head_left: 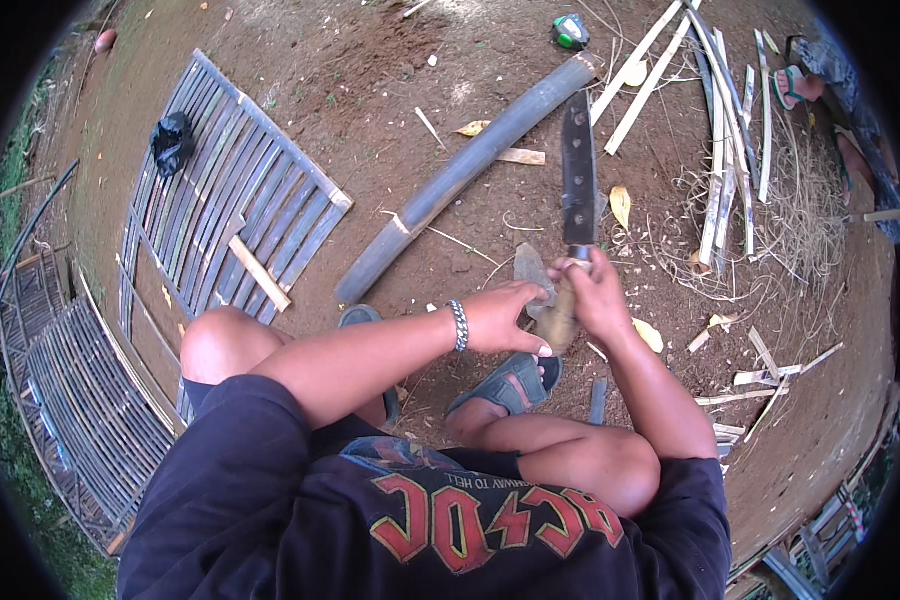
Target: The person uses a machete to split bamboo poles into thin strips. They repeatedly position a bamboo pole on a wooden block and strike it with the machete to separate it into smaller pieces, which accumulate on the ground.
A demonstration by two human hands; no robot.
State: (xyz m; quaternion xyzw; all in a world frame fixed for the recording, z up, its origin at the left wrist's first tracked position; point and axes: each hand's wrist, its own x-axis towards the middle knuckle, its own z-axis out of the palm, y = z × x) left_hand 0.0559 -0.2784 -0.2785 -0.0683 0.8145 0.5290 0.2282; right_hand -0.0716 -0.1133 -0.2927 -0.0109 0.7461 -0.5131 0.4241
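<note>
My right hand point(598, 295) is wrapped around the upper part of a machete's wooden handle. The machete's point(578, 180) broad dark blade, with several round marks along it, points away from me. My left hand point(505, 318) curves its thumb and fingers about the lower end of the same handle. Beside its fingertips is a thin greyish flat piece point(533, 268); whether my fingers touch it, I cannot tell. A long dark bamboo pole point(470, 170) lies slantwise on the soil ahead, left of the blade.
At left lies a bamboo slat panel point(255, 170) with a black plastic bag point(172, 143) and a hatchet-like tool point(255, 270) on it. Split bamboo strips point(720, 150) and shavings point(800, 220) are at right, near another person's sandalled foot point(795, 88). A green tape measure point(571, 32) lies far ahead.
</note>
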